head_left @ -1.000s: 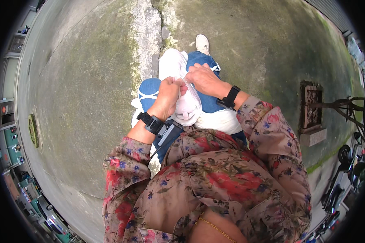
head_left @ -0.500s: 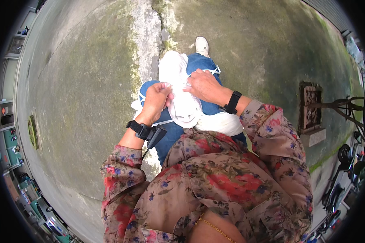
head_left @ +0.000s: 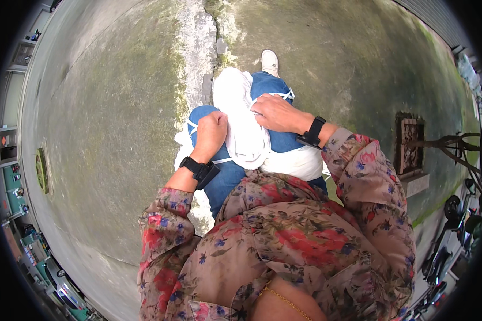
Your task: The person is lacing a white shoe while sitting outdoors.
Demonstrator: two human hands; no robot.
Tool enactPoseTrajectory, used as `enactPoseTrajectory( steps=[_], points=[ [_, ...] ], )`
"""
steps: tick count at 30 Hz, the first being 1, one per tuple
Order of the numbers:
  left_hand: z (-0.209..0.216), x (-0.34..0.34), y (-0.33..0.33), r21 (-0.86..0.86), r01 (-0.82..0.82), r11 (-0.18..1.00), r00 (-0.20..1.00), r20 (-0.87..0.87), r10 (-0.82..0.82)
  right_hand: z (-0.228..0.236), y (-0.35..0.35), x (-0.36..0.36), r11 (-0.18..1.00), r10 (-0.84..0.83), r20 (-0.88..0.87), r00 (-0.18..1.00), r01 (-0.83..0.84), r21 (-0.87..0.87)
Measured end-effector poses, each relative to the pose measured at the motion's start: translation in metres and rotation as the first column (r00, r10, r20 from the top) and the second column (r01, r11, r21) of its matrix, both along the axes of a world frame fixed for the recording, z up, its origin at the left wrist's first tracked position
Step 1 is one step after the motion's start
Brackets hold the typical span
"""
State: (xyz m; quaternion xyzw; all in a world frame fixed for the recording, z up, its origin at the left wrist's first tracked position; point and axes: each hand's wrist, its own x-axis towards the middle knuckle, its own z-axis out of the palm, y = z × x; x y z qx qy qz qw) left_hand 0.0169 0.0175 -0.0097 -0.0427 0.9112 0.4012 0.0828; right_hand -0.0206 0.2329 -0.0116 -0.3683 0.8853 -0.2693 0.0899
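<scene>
A long folded white cloth [head_left: 245,142] lies lengthwise over my lap, between my blue-jeaned knees. At its left edge my left hand [head_left: 211,135] is closed, back upward, with the fingertips curled under and hidden against the cloth. From the right, my right hand [head_left: 279,114] pinches the cloth's other edge near the middle; its fingertips are partly hidden. Narrow white straps [head_left: 285,96] cross my thighs on both sides. More white fabric [head_left: 297,163] is bunched under my right thigh and beside my left knee.
Mossy concrete ground [head_left: 118,107] spreads around me, with a pale cracked strip [head_left: 194,48] running ahead. To the right are a square brick-edged planter [head_left: 412,144] with a bare trunk [head_left: 444,142] and parked motorbikes [head_left: 439,257]. A round green-rimmed ground cover [head_left: 41,170] lies left.
My left hand has rolled over so its back faces up, its fingers now tucked out of sight. My right hand stays on the cloth, shifted slightly right.
</scene>
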Motion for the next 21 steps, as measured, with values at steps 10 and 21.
enactPoseTrajectory(
  steps=[10,21],
  points=[
    [0.020,-0.021,-0.002,-0.470,0.327,0.820,0.831,-0.271,-0.486,0.001,-0.009,0.011,0.990,-0.008,-0.225,0.974,-0.024,-0.137],
    [0.029,-0.023,0.014,-0.696,0.375,0.613,0.726,-0.190,-0.661,0.023,-0.020,0.007,0.899,0.362,-0.414,0.835,-0.196,0.392]
  ],
)
